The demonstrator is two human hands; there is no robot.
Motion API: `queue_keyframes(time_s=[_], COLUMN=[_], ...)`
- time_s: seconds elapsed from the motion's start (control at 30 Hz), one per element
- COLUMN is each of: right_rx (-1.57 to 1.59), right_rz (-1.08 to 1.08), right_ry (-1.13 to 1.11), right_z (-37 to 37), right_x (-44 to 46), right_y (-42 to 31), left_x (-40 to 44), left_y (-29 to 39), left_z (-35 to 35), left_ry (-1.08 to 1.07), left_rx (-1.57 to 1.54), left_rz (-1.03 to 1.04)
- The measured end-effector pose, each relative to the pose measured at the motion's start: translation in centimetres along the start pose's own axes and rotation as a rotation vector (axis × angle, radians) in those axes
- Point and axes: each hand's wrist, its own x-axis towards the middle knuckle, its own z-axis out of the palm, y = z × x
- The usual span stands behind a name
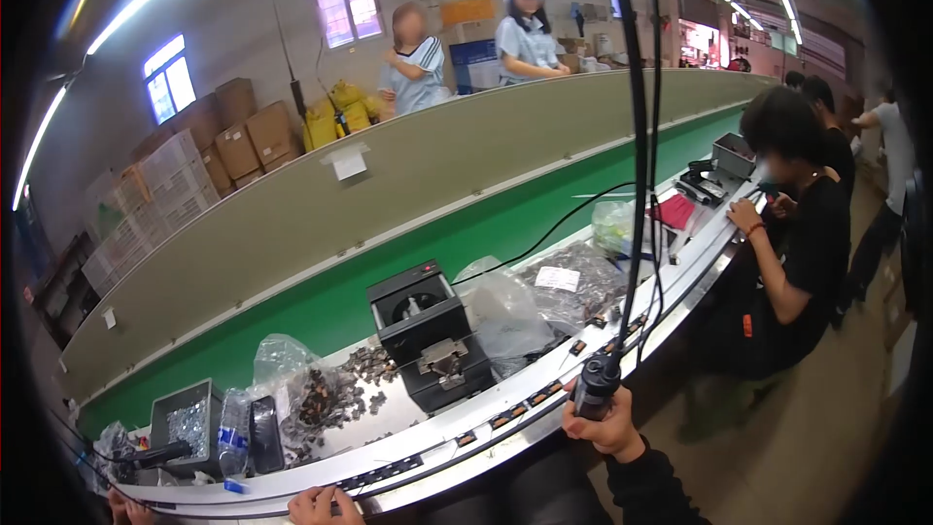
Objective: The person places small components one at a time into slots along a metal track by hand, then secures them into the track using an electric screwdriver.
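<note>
My right hand (610, 430) is wrapped round a black electric screwdriver (596, 387), which hangs upright on a black cable over the bench's front edge. At the bottom, my left hand (326, 507) rests at the white rail (408, 494) with its fingers closed on something too small to make out. Just above it lies a black strip of small parts (379, 474). Several small black parts with orange pieces (510, 415) lie along the rail between my hands. Behind the rail stands a black machine (431, 335) with metal pieces on its front.
Loose dark metal parts (326, 403), a grey bin (187, 428), a water bottle (233, 433) and plastic bags (505, 316) lie behind the rail. A co-worker's hand (128, 508) is at bottom left; another person (797, 224) sits at right. A green belt (321, 292) runs behind.
</note>
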Motion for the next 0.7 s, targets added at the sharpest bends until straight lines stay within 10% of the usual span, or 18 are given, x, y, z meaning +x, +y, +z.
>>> queue_keyframes(time_s=[0.37, 0.7], right_rx=[-0.105, -0.019], right_rz=[-0.096, -0.079], right_ry=[0.122, 0.029], right_z=[-0.8, -0.4], right_x=[-0.9, -0.4], right_y=[1.5, 0.1], left_x=[2.1, 16.0], left_y=[-6.2, -0.9], left_z=[-0.5, 1.6], left_ry=[0.013, -0.612], left_rx=[-0.018, -0.319], left_rz=[0.032, 0.403])
